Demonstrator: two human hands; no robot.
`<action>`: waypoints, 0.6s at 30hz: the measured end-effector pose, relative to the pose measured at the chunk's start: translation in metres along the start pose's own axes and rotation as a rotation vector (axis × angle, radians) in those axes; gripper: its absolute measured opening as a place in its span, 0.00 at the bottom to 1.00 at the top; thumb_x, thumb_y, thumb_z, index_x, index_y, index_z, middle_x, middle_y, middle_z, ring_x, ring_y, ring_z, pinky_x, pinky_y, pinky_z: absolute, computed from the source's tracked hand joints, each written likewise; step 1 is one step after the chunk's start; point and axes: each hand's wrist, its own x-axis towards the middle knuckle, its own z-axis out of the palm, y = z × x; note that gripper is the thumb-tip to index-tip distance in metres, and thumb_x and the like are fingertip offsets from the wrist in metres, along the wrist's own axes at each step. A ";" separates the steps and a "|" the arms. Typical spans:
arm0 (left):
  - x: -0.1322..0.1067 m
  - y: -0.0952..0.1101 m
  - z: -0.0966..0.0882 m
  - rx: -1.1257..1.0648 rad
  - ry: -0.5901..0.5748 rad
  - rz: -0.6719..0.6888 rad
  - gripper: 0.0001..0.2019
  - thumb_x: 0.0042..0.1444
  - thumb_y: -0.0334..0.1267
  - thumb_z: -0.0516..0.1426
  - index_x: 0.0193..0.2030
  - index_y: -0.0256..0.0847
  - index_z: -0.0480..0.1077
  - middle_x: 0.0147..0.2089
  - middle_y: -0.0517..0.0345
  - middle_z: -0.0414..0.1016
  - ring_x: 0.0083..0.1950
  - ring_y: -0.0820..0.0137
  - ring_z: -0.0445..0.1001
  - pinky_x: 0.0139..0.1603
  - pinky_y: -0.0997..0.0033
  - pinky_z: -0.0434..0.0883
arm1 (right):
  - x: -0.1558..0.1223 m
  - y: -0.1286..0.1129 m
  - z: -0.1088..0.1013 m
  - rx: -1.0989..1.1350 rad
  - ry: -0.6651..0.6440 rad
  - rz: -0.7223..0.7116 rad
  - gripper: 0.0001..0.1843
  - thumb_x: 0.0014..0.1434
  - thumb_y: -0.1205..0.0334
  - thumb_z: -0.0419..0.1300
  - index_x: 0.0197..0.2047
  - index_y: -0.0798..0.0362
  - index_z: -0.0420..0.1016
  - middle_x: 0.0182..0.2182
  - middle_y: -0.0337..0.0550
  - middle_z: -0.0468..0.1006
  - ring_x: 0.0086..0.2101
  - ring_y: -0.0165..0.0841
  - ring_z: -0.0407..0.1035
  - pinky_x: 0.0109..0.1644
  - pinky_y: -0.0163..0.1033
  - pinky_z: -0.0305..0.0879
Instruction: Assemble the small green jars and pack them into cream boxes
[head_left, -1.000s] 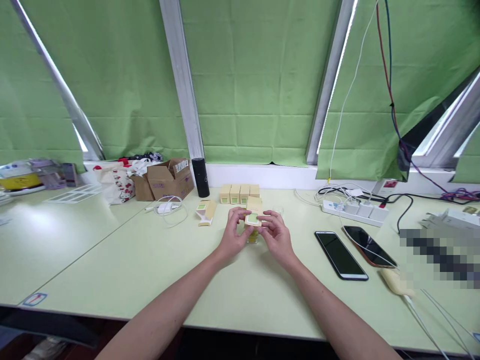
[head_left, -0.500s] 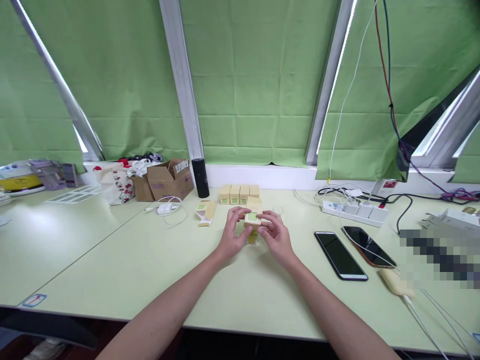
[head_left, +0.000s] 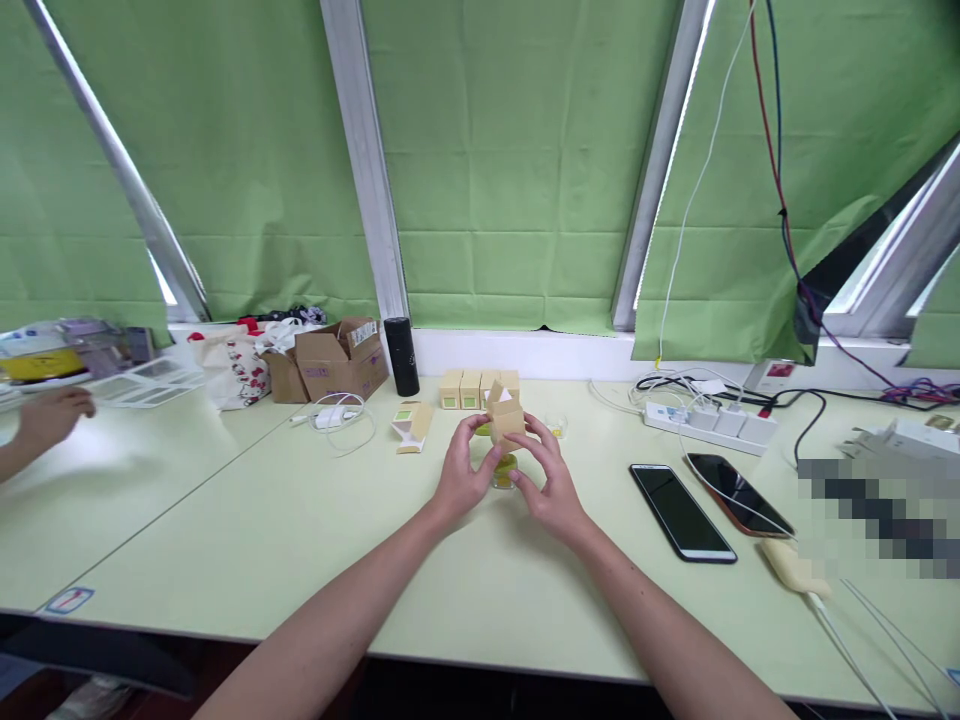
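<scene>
Between my left hand (head_left: 463,468) and my right hand (head_left: 553,478) is a small tan cardboard box (head_left: 508,424) with its top flaps up. The fingers of both hands press on its sides. Just below the box, a small clear jar (head_left: 504,474) with yellow-green contents stands on the table, close to my right thumb. Something yellow-green (head_left: 484,430) shows partly behind the box; its kind is hidden. Behind my hands stands a row of several closed tan boxes (head_left: 460,390). An opened box (head_left: 412,427) lies to the left of my left hand.
A small clear object (head_left: 557,426) is behind my right hand. Two phones (head_left: 681,510) and a power strip (head_left: 709,427) lie to the right. A white charger (head_left: 330,416), black cylinder (head_left: 401,356) and brown carton (head_left: 341,362) are left. Another person's hand (head_left: 56,418) reaches in far left.
The box between my hands has turned: its green-labelled face no longer shows and raised flaps do. Another person's hand has come into view at the far left.
</scene>
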 end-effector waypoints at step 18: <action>0.008 -0.018 -0.003 0.103 0.195 -0.101 0.21 0.62 0.51 0.62 0.56 0.43 0.68 0.49 0.51 0.74 0.49 0.62 0.73 0.52 0.58 0.69 | -0.001 -0.001 0.002 -0.138 -0.060 -0.091 0.32 0.63 0.70 0.56 0.69 0.42 0.64 0.65 0.45 0.73 0.66 0.45 0.60 0.71 0.60 0.62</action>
